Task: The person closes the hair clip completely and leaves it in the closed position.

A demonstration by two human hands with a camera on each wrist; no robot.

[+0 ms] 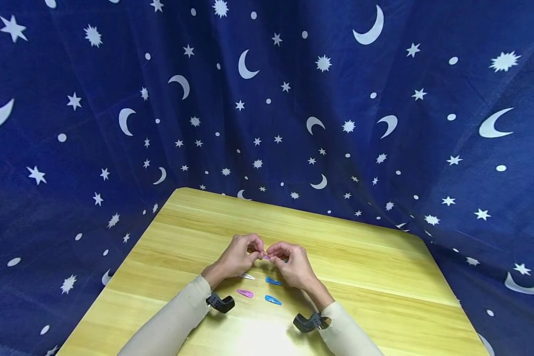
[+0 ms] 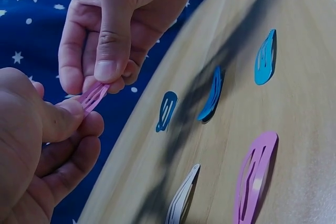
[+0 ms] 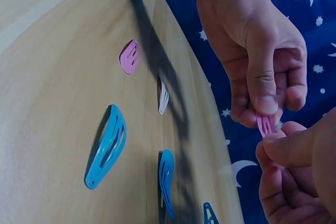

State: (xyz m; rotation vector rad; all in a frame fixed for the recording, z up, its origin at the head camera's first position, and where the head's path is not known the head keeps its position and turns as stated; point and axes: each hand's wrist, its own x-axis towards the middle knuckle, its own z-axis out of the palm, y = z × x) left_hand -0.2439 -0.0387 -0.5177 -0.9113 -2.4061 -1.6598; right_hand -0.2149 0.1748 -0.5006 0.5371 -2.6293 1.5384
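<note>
Between both hands, above the table, is a pink snap hair clip (image 2: 94,97). My left hand (image 1: 237,256) pinches one end of it with thumb and fingers, and my right hand (image 1: 295,268) pinches the other end. Fingertips cover both ends, so only the slotted middle shows in the wrist views. Below the hands lie a white hair clip (image 1: 247,276), another pink hair clip (image 1: 245,293) and two blue hair clips, one farther off (image 1: 273,281) and one nearer me (image 1: 273,300). A darker blue hair clip (image 2: 167,111) lies beyond them, mostly behind my right hand in the head view.
The clips lie on a light wood-grain table (image 1: 369,277) with rounded corners. A dark blue curtain (image 1: 285,109) printed with moons and stars surrounds its far side and flanks. Black bands with camera mounts (image 1: 309,322) sit on both wrists, over light sleeves (image 1: 171,316).
</note>
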